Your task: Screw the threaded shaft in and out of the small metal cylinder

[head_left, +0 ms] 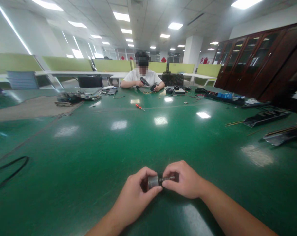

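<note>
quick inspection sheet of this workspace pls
surface: green table, glossy, with lamp reflections
job's things: small metal cylinder with a shaft, held between both hands
clutter: red screwdriver mid-table, black parts at the right
hands: left hand grips the cylinder, right hand pinches its shaft with the fingers
cables: black cable at the left
surroundings: person seated opposite, wooden cabinets

Dull grey metal cylinder [153, 181] with threaded shaft; glossy green table [89, 154].
</note>
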Tool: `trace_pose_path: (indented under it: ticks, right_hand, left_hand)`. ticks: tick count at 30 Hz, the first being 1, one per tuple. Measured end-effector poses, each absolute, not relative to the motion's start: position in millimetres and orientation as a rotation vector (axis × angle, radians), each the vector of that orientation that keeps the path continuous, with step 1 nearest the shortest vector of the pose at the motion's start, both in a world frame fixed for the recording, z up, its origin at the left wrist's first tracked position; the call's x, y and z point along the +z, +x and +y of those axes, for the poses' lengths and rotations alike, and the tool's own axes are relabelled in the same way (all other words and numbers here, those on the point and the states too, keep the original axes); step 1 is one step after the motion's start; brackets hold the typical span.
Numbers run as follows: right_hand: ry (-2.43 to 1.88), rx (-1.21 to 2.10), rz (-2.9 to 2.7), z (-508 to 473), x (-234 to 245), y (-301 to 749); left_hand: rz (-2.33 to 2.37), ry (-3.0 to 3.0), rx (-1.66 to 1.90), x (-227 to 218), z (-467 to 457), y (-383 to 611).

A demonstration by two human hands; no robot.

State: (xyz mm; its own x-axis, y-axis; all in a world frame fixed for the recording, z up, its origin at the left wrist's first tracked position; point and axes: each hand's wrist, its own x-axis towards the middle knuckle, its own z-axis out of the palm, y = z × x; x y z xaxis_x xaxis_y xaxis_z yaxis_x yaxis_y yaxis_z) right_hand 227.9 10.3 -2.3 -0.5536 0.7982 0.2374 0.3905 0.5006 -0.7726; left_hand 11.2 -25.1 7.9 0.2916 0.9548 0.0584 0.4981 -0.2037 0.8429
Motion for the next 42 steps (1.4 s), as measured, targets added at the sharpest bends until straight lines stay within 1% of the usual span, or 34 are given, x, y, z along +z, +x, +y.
trace_pose_path:
  ticks: [18, 42]
  right_hand:
    - [-0.95, 0.881, -2.17, 9.4, -1.5, 228.9]
    - [-0.963, 0.862, -2.159, 10.6, -2.1, 229.9]
  left_hand:
    - [1.313, 1.801, 0.795, 12.0, -25.4, 13.3]
    - [1.345, 1.801, 0.798, 5.8, -23.3, 10.4]
